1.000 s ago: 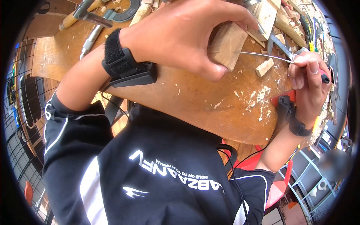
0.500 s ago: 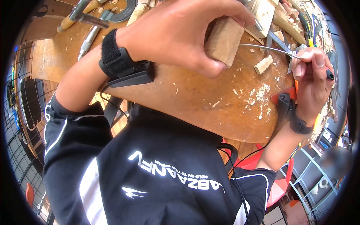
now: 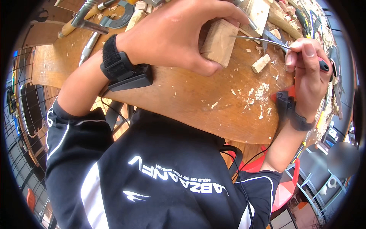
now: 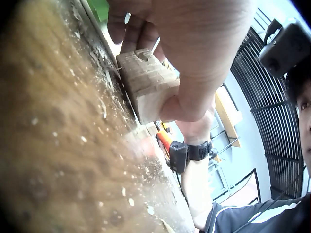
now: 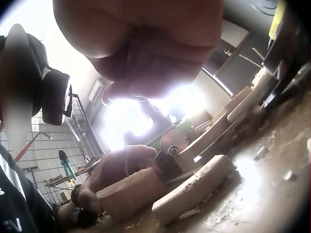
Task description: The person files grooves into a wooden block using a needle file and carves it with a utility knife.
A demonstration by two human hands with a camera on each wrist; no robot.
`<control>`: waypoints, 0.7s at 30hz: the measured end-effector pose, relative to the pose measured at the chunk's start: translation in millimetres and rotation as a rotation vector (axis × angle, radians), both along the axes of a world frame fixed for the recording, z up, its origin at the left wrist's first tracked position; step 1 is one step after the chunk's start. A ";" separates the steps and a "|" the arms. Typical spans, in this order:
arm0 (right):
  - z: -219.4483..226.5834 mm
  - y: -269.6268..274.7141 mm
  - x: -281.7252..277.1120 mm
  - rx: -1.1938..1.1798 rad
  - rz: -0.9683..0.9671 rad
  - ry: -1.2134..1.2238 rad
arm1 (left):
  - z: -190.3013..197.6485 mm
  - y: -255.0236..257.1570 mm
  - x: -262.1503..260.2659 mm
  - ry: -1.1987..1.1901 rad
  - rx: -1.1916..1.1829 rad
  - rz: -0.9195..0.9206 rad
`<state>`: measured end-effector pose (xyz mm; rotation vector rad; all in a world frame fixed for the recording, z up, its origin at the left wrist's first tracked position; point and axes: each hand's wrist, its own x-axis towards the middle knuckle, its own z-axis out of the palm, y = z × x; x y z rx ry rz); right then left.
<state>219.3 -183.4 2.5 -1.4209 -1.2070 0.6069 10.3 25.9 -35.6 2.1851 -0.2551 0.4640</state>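
In the head view my left hand grips a pale, squared wooden block over the table, thumb on the near side and fingers round the far side. The left wrist view shows the block with rough cuts on its top. My right hand pinches a slim tool with a long, slightly bent metal shaft and a red and dark handle end. The shaft's thin tip overlaps the block's right face. In the right wrist view the right hand looms above, close to the camera.
A small wood offcut lies between the hands, among shavings. A hammer and a micrometer lie at far left. Wood pieces and more tools crowd the far right. The wooden table has a curved near edge.
The shaft's tip overlapped the block, drew back to its right edge, and now overlaps it again. The right hand has shifted left and slightly up; the left hand still grips the block.
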 end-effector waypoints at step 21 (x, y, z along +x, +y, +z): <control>20.4 -4.7 -26.5 -0.383 -0.002 -0.314 | -11.0 -9.6 -11.4 -0.025 0.003 0.162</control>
